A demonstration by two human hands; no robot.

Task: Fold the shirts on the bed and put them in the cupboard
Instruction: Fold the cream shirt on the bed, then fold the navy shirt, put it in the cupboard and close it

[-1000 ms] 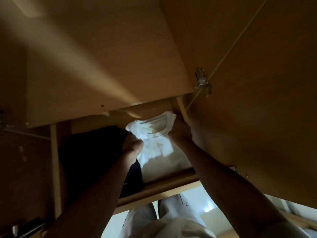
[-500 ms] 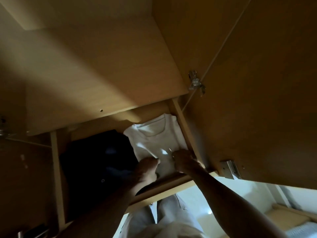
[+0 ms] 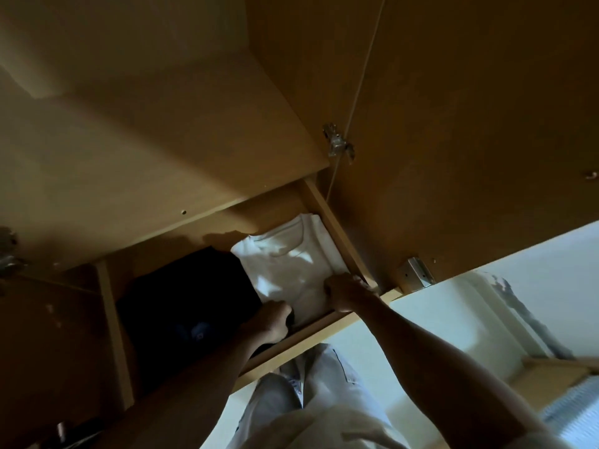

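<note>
A folded white shirt lies flat in the right part of a wooden cupboard shelf, collar toward the back. A folded dark shirt lies to its left. My left hand rests at the white shirt's near left corner, fingers curled down at the fabric edge. My right hand sits at the near right corner, against the cupboard's side wall, fingers curled on the shirt's edge. Whether either hand still pinches the fabric is hidden in the dim light.
An upper shelf board overhangs the compartment. The open cupboard door with a metal hinge stands to the right. A vertical divider bounds the compartment on the left. The bed edge shows at lower right.
The white shirt went from bunched and raised to lying flat on the shelf. Both hands drew back from its far part to its near corners.
</note>
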